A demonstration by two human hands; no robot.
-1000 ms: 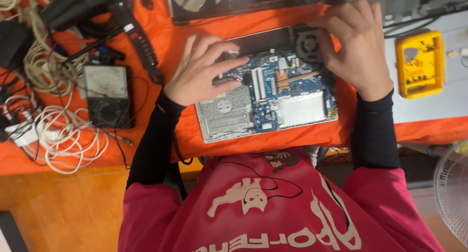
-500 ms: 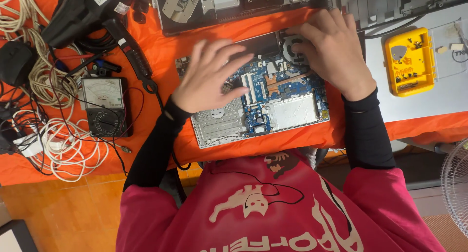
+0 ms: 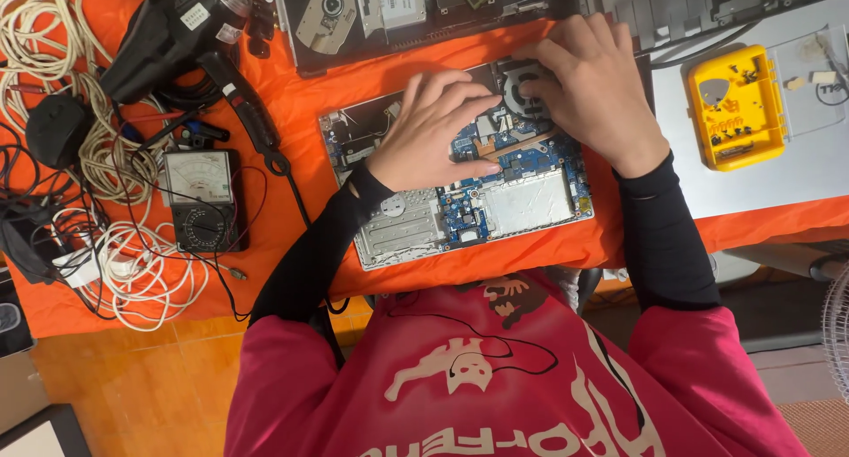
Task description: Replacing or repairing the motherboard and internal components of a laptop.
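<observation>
Both hands are seen pressed onto an opened laptop chassis (image 3: 460,209) laid on an orange-covered bench (image 3: 292,156). The left hand (image 3: 433,134) has been drawn in from its wider spread of half a second ago; its fingers now lie flat and close together on the blue motherboard (image 3: 522,161), nothing being gripped. The right hand (image 3: 588,90) has been kept over the round cooling fan (image 3: 517,81) at the board's far corner, fingers curled down onto it; whether anything is pinched beneath cannot be told. The work is judged to have narrowed to the fan area, with the board steadied by the left hand.

Beyond the hands, a second laptop base with an optical drive (image 3: 327,15) is shown open. To the left of the left hand an analog multimeter (image 3: 205,196) is set among coils of white cable (image 3: 115,262), with a black heat gun (image 3: 172,33) further off. To the right of the right hand a yellow parts tray (image 3: 736,108) holding small screws is placed on a grey lid (image 3: 796,156). Below the bench a worn orange-brown floor (image 3: 115,377) is visible, and the edge of a white fan guard (image 3: 836,333) at far right.
</observation>
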